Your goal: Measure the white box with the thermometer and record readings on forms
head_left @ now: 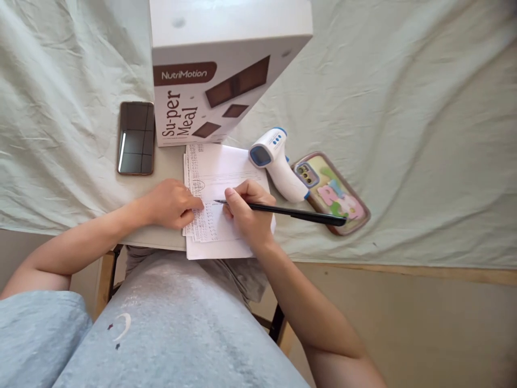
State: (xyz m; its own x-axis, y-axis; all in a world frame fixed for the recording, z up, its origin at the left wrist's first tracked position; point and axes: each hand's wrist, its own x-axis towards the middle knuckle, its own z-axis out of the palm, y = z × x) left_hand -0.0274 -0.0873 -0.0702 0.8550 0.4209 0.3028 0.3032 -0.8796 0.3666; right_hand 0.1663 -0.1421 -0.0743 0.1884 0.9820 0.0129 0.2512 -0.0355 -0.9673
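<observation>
Between the thumb and fingers of my right hand is a slim black pen, its tip over the page and its long end pointing right. The pen's tip is close to or touching the paper; I cannot tell which. Beneath the hand lies a stack of loose sheets with ring-binder holes and handwriting, partly covered by the hand. My left hand rests at the left margin, fingers curled and the index finger on the paper near the pen tip. It holds nothing that I can see.
A large white NutriMotion box stands just beyond the sheets. Left of it lies a dark-screened phone. To the right, a white and blue infrared thermometer lies against a phone in a decorated case. A pale cloth covers the table.
</observation>
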